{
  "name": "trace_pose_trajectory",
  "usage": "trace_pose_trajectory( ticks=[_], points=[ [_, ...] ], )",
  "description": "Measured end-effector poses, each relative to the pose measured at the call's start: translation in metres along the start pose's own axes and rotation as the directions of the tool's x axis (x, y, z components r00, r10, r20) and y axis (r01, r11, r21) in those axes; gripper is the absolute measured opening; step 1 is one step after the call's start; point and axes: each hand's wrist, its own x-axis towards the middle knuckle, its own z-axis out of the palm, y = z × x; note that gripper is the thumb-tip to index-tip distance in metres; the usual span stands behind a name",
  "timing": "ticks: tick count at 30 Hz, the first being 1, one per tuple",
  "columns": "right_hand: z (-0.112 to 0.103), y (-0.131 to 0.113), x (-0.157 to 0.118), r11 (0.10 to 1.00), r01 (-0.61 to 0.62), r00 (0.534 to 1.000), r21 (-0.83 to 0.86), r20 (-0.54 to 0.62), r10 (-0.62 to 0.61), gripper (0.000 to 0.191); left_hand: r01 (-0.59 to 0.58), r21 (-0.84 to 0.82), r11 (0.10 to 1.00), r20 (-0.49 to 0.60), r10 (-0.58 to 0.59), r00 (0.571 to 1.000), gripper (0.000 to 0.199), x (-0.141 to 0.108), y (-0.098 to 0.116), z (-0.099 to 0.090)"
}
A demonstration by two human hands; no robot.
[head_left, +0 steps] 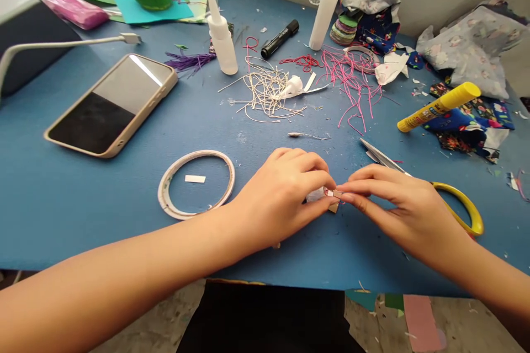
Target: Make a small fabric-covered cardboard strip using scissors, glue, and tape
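Observation:
Both hands meet over the blue table (pixel 124 204), right of centre. My left hand (pixel 290 193) has its thumb and fingers closed round a small craft piece (pixel 333 207) with white, pinkish and brown parts; most of it is hidden by the fingers. From the other side, my right hand (pixel 397 204) pinches the brown tip of that piece between thumb and fingertips. Scissors with yellow handles (pixel 476 220) lie partly under my right hand. A roll of tape (pixel 163 193) rests left of my left hand, and a short white strip (pixel 195 178) lies inside its ring.
A phone (pixel 111 105) lies at the left, with a cable behind it. Farther back stand a glue bottle (pixel 223 47) and a white tube (pixel 326 14). White strings (pixel 265 91), pink strings (pixel 348 80), a black marker (pixel 279 39), a yellow glue stick (pixel 439 106) and fabric scraps (pixel 467 49) lie around.

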Motion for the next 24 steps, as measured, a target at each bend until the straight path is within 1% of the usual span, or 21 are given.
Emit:
trace_pose_trajectory(
  ticks=[2, 6, 8, 10, 11, 12, 14, 15, 18, 20, 22, 24],
  points=[
    [0.002, -0.003, -0.002, 1.0, 0.003, 0.999, 0.006, -0.035, -0.002, 0.011, -0.007, -0.007, 1.0, -0.014, 0.007, 1.0, 0.013, 0.001, 0.001, 0.0],
    [0.005, -0.005, -0.008, 1.0, -0.011, 0.998, 0.012, -0.056, 0.012, 0.016, -0.012, -0.057, 0.998, -0.027, 0.011, 1.0, 0.016, 0.001, 0.004, -0.001],
    [0.007, -0.006, -0.01, 0.999, -0.036, 0.996, 0.017, -0.083, 0.037, 0.024, 0.006, -0.123, 0.992, -0.055, -0.013, 0.998, 0.013, 0.002, 0.006, 0.0],
    [0.008, -0.006, -0.01, 0.994, -0.076, 0.987, 0.072, -0.135, 0.085, 0.033, 0.027, -0.218, 0.975, -0.091, -0.048, 0.995, 0.009, 0.002, 0.007, 0.0],
    [0.009, -0.006, -0.01, 0.989, -0.095, 0.981, 0.111, -0.158, 0.112, 0.033, 0.037, -0.271, 0.962, -0.1, -0.066, 0.993, 0.008, 0.003, 0.007, 0.001],
    [0.009, -0.006, -0.01, 0.983, -0.111, 0.975, 0.147, -0.176, 0.136, 0.027, 0.049, -0.322, 0.945, -0.099, -0.085, 0.991, 0.008, 0.003, 0.008, 0.001],
    [0.008, -0.007, -0.008, 0.975, -0.13, 0.968, 0.182, -0.188, 0.164, 0.009, 0.087, -0.403, 0.911, -0.079, -0.13, 0.988, 0.009, 0.004, 0.009, 0.001],
    [0.008, -0.007, -0.008, 0.974, -0.137, 0.967, 0.181, -0.187, 0.171, 0.004, 0.109, -0.432, 0.895, -0.063, -0.15, 0.987, 0.009, 0.005, 0.01, 0.0],
    [0.005, -0.007, -0.005, 0.973, -0.146, 0.971, 0.178, -0.163, 0.175, 0.006, 0.155, -0.471, 0.869, -0.019, -0.185, 0.983, 0.009, 0.006, 0.011, 0.0],
    [0.002, -0.006, -0.003, 0.977, -0.125, 0.982, 0.171, -0.121, 0.147, 0.008, 0.156, -0.466, 0.871, -0.009, -0.181, 0.983, 0.009, 0.006, 0.012, 0.0],
    [-0.001, -0.002, 0.0, 0.984, -0.111, 0.991, 0.141, -0.055, 0.12, 0.011, 0.158, -0.441, 0.884, -0.025, -0.189, 0.982, 0.008, 0.006, 0.01, 0.002],
    [-0.005, 0.003, 0.003, 0.988, -0.129, 0.991, 0.087, 0.046, 0.125, 0.014, 0.156, -0.376, 0.913, -0.07, -0.196, 0.978, 0.007, 0.004, 0.007, 0.005]
  ],
)
